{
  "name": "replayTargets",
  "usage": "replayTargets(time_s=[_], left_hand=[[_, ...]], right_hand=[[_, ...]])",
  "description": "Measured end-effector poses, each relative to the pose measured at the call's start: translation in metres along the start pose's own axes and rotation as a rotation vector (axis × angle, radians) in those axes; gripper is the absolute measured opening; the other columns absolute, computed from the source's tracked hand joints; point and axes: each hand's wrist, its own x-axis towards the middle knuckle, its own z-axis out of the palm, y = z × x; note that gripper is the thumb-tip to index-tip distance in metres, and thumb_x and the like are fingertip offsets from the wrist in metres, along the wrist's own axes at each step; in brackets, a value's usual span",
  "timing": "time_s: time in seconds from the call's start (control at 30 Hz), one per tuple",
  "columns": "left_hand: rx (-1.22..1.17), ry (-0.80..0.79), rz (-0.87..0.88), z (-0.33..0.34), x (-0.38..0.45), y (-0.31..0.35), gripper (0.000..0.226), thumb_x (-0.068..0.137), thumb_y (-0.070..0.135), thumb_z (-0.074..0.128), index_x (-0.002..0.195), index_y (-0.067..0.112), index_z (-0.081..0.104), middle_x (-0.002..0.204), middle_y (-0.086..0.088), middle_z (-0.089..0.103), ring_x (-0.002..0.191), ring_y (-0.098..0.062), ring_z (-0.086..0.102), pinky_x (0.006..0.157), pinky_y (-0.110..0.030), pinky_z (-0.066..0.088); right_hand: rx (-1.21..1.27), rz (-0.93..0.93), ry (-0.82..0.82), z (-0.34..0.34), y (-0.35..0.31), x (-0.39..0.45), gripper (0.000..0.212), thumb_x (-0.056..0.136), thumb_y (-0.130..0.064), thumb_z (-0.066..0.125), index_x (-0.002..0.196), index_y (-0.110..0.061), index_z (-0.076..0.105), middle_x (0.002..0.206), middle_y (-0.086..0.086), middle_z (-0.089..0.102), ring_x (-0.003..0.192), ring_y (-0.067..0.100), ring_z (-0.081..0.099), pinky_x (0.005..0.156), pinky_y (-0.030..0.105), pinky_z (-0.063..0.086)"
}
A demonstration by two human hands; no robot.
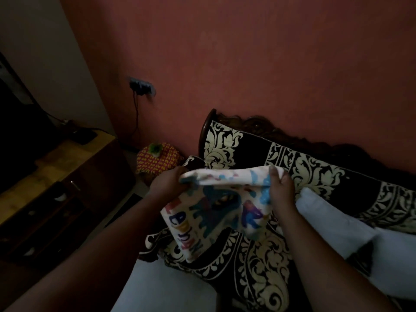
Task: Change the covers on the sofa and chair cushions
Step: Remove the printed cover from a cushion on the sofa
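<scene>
A white cushion cover (pixel 216 212) printed with coloured letters hangs in front of me above the sofa seat. My left hand (pixel 168 183) grips its upper left edge, and my right hand (pixel 281 188) grips its upper right edge, so the top edge is stretched between them. Below lies the sofa (pixel 315 172), draped in black cloth with a cream floral pattern. A white bare cushion (pixel 337 224) lies on the seat to the right of the cover. Another pale cushion (pixel 162 287) sits at the bottom centre.
A wooden cabinet (pixel 56 176) with a dark screen stands at the left. Beside the sofa's arm sits a yellow-and-red patterned stool (pixel 157 158). A socket (pixel 141 86) with a hanging cable is on the red wall. The room is dim.
</scene>
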Motion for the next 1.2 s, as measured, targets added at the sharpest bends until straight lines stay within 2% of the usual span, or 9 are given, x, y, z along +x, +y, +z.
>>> replayTargets(time_s=[0.1,0.23,0.37,0.67,0.8,0.93,1.0,1.1,1.2], left_hand=[[0.165,-0.019,-0.003,-0.01,-0.016,-0.001,0.027,0.087,0.05,0.07,0.097,0.025,0.073,0.088,-0.001,0.071,0.089,-0.029,0.069,0.069,-0.034,0.047],[0.359,-0.006,0.125,0.0,-0.03,0.027,0.034,0.091,0.057,0.061,0.098,0.025,0.071,0.102,-0.003,0.069,0.105,-0.031,0.062,0.09,-0.044,0.04],[0.073,0.03,0.217,0.031,-0.045,0.08,0.046,0.095,0.055,0.047,0.095,0.014,0.069,0.086,-0.009,0.07,0.079,-0.032,0.068,0.067,-0.036,0.045],[-0.316,-0.346,0.282,0.148,-0.113,0.307,0.035,0.102,0.046,0.053,0.083,0.017,0.061,0.073,-0.001,0.065,0.071,-0.021,0.064,0.058,-0.03,0.042],[-0.364,-0.479,0.369,0.206,-0.175,0.413,0.039,0.101,0.041,0.059,0.073,0.014,0.059,0.067,-0.002,0.06,0.06,-0.007,0.052,0.053,-0.027,0.036],[-0.412,-0.598,0.417,0.264,-0.23,0.5,0.048,0.101,0.045,0.053,0.079,0.005,0.068,0.074,-0.014,0.068,0.072,-0.022,0.065,0.066,-0.038,0.049],[-0.452,-0.648,0.454,0.286,-0.252,0.535,0.056,0.101,0.054,0.05,0.08,0.005,0.07,0.072,-0.009,0.071,0.071,-0.014,0.068,0.066,-0.034,0.051],[-0.532,-0.79,0.492,0.306,-0.285,0.593,0.038,0.101,0.045,0.058,0.078,0.017,0.071,0.07,0.005,0.071,0.067,0.003,0.064,0.06,-0.015,0.045],[-0.602,-1.008,0.544,0.33,-0.305,0.641,0.024,0.094,0.044,0.07,0.101,0.022,0.076,0.095,0.004,0.078,0.093,-0.01,0.072,0.08,-0.022,0.055]], right_hand=[[-0.046,-0.022,0.045,-0.039,-0.008,-0.01,0.038,0.098,-0.05,0.059,0.113,-0.015,0.061,0.103,0.0,0.067,0.098,0.02,0.063,0.089,0.038,0.053],[-0.077,-0.014,0.14,-0.095,-0.004,-0.029,0.042,0.097,-0.053,0.057,0.117,-0.017,0.063,0.111,0.004,0.068,0.104,0.024,0.065,0.095,0.046,0.054],[-0.126,0.065,0.231,-0.156,0.008,-0.054,0.045,0.1,-0.047,0.056,0.125,-0.01,0.06,0.118,0.009,0.065,0.112,0.03,0.061,0.096,0.041,0.051],[-0.253,0.074,0.228,-0.297,0.062,-0.133,0.029,0.103,-0.034,0.056,0.113,-0.009,0.064,0.1,0.002,0.064,0.096,0.02,0.061,0.068,0.028,0.041],[-0.332,0.0,0.203,-0.358,0.098,-0.165,0.022,0.099,-0.037,0.059,0.108,-0.019,0.066,0.102,0.002,0.07,0.095,0.019,0.064,0.079,0.034,0.051],[-0.364,-0.019,0.261,-0.433,0.125,-0.192,0.013,0.098,-0.031,0.058,0.102,-0.021,0.066,0.089,0.0,0.07,0.082,0.016,0.065,0.07,0.035,0.052],[-0.361,-0.001,0.256,-0.472,0.138,-0.202,0.012,0.095,-0.023,0.059,0.102,-0.016,0.067,0.09,0.003,0.07,0.082,0.017,0.065,0.073,0.038,0.055],[-0.299,0.033,0.23,-0.536,0.157,-0.212,0.015,0.094,-0.018,0.058,0.105,-0.01,0.065,0.098,0.004,0.067,0.09,0.017,0.065,0.08,0.041,0.056],[-0.235,0.027,0.24,-0.594,0.169,-0.222,0.029,0.101,-0.018,0.052,0.126,-0.01,0.064,0.119,0.003,0.066,0.107,0.013,0.064,0.09,0.03,0.053]])
